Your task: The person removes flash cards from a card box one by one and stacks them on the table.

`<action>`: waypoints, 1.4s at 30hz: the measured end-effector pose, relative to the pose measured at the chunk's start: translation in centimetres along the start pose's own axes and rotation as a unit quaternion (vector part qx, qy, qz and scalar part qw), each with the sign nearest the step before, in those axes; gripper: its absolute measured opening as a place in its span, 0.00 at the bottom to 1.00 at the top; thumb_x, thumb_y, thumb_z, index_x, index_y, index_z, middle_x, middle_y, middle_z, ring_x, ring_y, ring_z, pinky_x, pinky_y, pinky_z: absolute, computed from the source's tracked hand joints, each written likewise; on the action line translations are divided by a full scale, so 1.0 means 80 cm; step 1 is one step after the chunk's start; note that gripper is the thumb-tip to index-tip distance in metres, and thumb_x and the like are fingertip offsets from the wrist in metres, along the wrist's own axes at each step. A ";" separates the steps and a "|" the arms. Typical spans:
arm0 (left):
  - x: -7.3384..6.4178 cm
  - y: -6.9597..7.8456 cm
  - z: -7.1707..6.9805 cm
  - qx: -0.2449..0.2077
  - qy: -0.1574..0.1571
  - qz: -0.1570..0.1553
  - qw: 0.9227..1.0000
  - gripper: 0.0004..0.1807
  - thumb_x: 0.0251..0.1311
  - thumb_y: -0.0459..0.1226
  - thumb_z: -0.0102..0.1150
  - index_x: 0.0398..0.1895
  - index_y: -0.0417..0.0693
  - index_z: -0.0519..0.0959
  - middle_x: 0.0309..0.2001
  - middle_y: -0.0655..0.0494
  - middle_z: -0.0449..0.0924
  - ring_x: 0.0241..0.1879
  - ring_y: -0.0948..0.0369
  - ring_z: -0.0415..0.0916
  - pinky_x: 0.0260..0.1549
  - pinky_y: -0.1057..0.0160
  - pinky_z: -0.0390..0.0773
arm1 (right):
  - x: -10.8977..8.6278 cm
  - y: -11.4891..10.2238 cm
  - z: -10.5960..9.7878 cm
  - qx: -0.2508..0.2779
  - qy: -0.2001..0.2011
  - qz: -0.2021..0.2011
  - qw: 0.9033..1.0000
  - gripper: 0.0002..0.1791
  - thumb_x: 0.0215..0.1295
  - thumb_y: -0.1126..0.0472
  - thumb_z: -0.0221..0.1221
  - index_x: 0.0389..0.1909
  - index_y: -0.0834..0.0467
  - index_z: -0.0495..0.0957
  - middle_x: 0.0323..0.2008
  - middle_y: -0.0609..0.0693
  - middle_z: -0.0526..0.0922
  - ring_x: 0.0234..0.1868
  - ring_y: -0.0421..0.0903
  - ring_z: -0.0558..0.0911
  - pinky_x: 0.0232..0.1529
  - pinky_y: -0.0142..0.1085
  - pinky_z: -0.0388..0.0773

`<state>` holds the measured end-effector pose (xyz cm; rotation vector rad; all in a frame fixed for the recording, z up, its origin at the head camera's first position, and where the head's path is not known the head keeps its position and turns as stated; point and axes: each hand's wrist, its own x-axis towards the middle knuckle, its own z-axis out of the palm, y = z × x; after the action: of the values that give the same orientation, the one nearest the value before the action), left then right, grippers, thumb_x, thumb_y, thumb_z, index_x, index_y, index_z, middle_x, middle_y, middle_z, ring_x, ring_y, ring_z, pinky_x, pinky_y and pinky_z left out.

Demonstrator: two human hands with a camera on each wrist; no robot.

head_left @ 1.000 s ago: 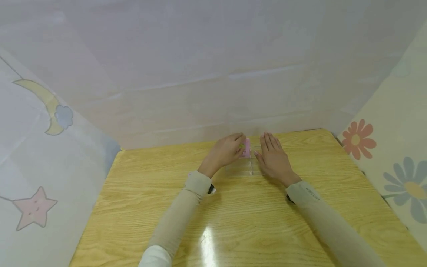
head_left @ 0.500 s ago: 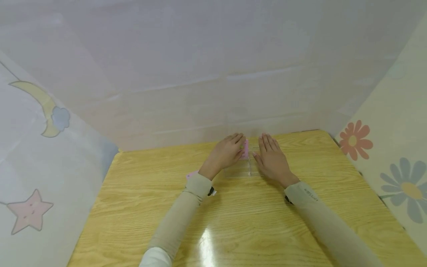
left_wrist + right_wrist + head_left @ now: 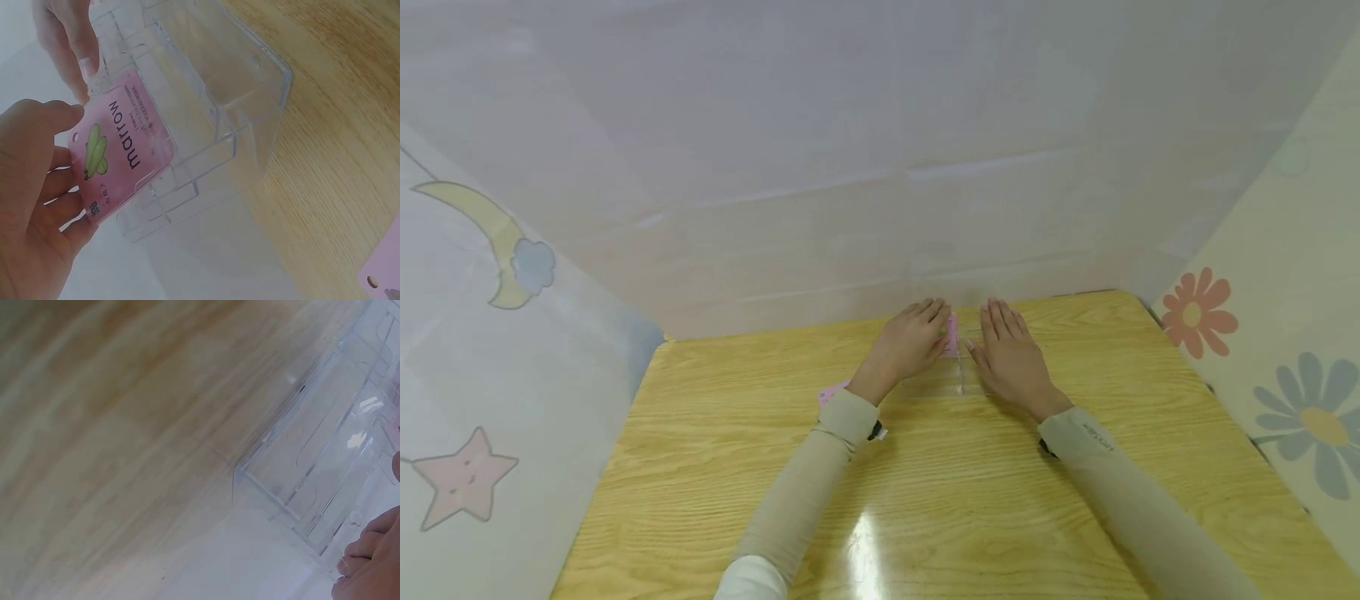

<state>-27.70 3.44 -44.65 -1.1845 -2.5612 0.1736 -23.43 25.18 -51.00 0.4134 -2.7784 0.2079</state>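
Observation:
My left hand point(image 3: 912, 340) holds a pink card point(image 3: 128, 156) printed "marrow" with green marrows on it. In the left wrist view its thumb lies at the card's edge and the fingers are behind it. The card's lower part sits in a slot of a clear plastic compartment box point(image 3: 231, 50). Straight-fingered, my right hand point(image 3: 1017, 358) rests at the right side of this box. Its fingertips also show in the left wrist view. The right wrist view catches only part of the right hand and the box point(image 3: 294, 456).
Another pink card point(image 3: 831, 392) lies on the wooden table point(image 3: 730, 433), left of the box and partly hidden by the left forearm. A pale wall sheet point(image 3: 820, 250) rises behind the table, with printed sheets at both sides.
The head view has shifted slightly, uncovering more of the pink card on the table. The left fingers have come a little farther over the marrow card; the right hand stays at the box.

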 end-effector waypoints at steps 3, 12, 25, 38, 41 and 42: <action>0.001 0.000 0.002 0.001 -0.006 -0.002 1.000 0.32 0.74 0.50 0.45 0.74 0.43 0.61 0.73 0.49 0.65 0.73 0.55 0.64 0.72 0.58 0.65 | 0.001 -0.001 -0.001 0.000 0.000 0.001 1.000 0.40 0.77 0.43 0.42 0.75 0.70 0.48 0.77 0.67 0.48 0.79 0.61 0.47 0.79 0.55 0.46; 0.002 0.001 0.004 0.009 -0.010 -0.002 1.000 0.32 0.74 0.49 0.44 0.74 0.41 0.61 0.73 0.48 0.64 0.73 0.54 0.63 0.73 0.58 0.65 | 0.002 -0.003 -0.002 0.005 -0.002 0.006 1.000 0.40 0.77 0.43 0.41 0.75 0.69 0.49 0.77 0.66 0.47 0.79 0.61 0.47 0.80 0.55 0.45; -0.002 0.006 0.009 0.027 -0.001 -0.004 1.000 0.32 0.75 0.49 0.43 0.74 0.40 0.59 0.74 0.46 0.61 0.75 0.52 0.59 0.74 0.55 0.62 | 0.002 -0.002 0.000 0.002 -0.001 0.005 1.000 0.40 0.77 0.42 0.40 0.75 0.69 0.49 0.77 0.66 0.48 0.79 0.61 0.48 0.80 0.54 0.44; -0.009 0.011 0.004 0.044 -0.002 0.001 0.999 0.34 0.74 0.49 0.45 0.75 0.39 0.58 0.75 0.46 0.59 0.75 0.52 0.58 0.75 0.55 0.61 | 0.005 -0.002 -0.001 0.004 -0.013 0.012 1.000 0.41 0.77 0.43 0.42 0.76 0.69 0.46 0.78 0.65 0.45 0.79 0.62 0.47 0.80 0.55 0.42; -0.011 0.012 0.001 0.050 -0.007 0.004 0.999 0.33 0.74 0.48 0.45 0.75 0.40 0.58 0.75 0.46 0.61 0.75 0.53 0.58 0.75 0.56 0.61 | 0.006 -0.001 0.000 0.005 -0.019 0.014 1.000 0.41 0.77 0.42 0.41 0.76 0.68 0.45 0.78 0.64 0.42 0.79 0.62 0.46 0.80 0.54 0.41; -0.012 0.013 0.000 0.051 -0.009 0.005 0.999 0.32 0.75 0.48 0.45 0.75 0.40 0.58 0.75 0.47 0.61 0.75 0.53 0.58 0.75 0.57 0.60 | 0.006 -0.001 0.000 0.005 -0.020 0.014 1.000 0.41 0.77 0.42 0.40 0.76 0.68 0.45 0.78 0.64 0.42 0.80 0.62 0.45 0.80 0.54 0.41</action>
<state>-26.41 3.37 -45.13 -1.1621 -2.5298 0.3131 -23.86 25.00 -50.87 0.3852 -2.8243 0.2213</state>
